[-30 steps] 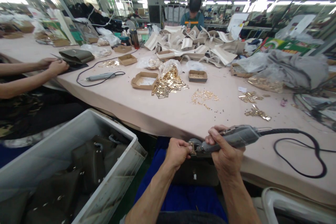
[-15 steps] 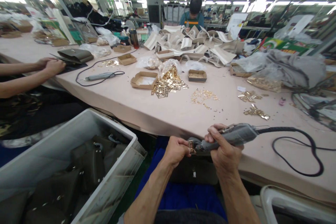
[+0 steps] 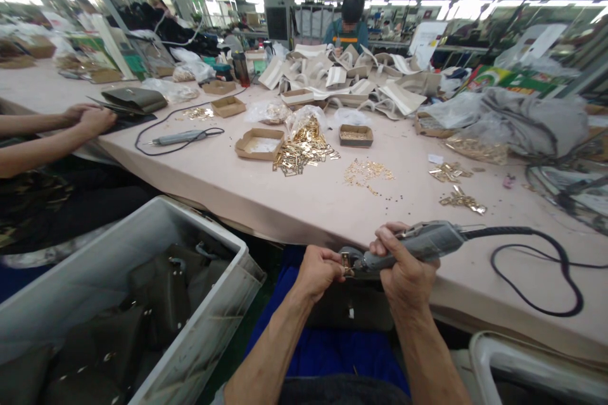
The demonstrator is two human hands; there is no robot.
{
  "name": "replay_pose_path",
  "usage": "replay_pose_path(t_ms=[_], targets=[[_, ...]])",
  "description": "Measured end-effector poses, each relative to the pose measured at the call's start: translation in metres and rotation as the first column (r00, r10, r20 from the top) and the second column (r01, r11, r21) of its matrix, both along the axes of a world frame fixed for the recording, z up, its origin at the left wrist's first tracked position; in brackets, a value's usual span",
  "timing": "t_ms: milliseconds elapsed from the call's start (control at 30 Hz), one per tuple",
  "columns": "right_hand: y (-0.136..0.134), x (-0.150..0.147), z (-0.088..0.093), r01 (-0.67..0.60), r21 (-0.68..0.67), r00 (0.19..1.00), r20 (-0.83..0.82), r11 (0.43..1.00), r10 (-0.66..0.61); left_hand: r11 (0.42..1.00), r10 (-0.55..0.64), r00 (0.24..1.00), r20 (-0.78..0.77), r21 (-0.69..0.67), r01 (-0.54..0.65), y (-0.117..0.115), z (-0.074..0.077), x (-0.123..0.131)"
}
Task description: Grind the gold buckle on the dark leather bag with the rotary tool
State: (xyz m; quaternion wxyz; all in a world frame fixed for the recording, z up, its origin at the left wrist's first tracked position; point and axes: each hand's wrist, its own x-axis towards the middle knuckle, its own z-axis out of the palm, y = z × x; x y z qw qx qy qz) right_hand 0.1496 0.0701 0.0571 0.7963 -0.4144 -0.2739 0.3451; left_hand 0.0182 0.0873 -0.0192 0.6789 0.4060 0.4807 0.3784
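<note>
My right hand point(image 3: 409, 275) is wrapped round a grey corded electric screwdriver point(image 3: 434, 242), its tip pointing left. At that tip, the fingers of my left hand point(image 3: 317, 273) pinch a gold metal buckle point(image 3: 346, 263). The tip meets the buckle or sits right beside it; the exact contact is too small to tell. A dark looped strap end shows behind the buckle. Below both hands a dark bag point(image 3: 363, 310) lies over my lap, partly hidden in shadow. Loose gold plates point(image 3: 462, 200) and small gold screws point(image 3: 368, 174) lie on the table beyond my hands.
A white bin point(image 3: 209, 218) of dark bags stands at my left. On the table point(image 3: 266, 202) are a heap of gold buckles point(image 3: 304, 155), cardboard trays point(image 3: 260, 144) and another screwdriver point(image 3: 178, 138). A co-worker's hands point(image 3: 92, 119) are at far left. The black cord point(image 3: 570, 285) loops at right.
</note>
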Motion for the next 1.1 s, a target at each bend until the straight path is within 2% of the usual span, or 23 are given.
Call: replay_pose_path(t_ms=[1100], targets=[[-0.0015, -0.0003, 0.0002, 0.020, 0.006, 1.000, -0.005, 1.000, -0.020, 1.000, 0.006, 1.000, -0.014, 0.013, -0.006, -0.0025, 0.0020, 0.0001]])
